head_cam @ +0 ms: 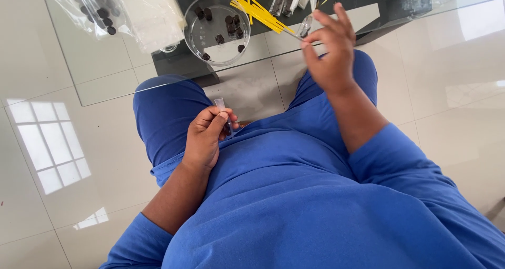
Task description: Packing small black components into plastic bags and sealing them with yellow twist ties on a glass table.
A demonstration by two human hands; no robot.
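While pinching — right hand [330, 51] raised.

We see a clear glass worktop [105, 74], smooth and reflective, over glossy pale floor tiles [63, 206] that mirror a window. On it stands a transparent round dish [216, 29], glassy or clear plastic, we cannot tell which, holding matt dark brown pieces [231, 25]. The yellow strips [260, 12] look like smooth plastic or coated paper. Thin, crinkled clear plastic bags [150, 14] shine softly. Our left hand [206, 137] pinches a small clear plastic sleeve [221, 105] against matt blue cloth [294, 195].
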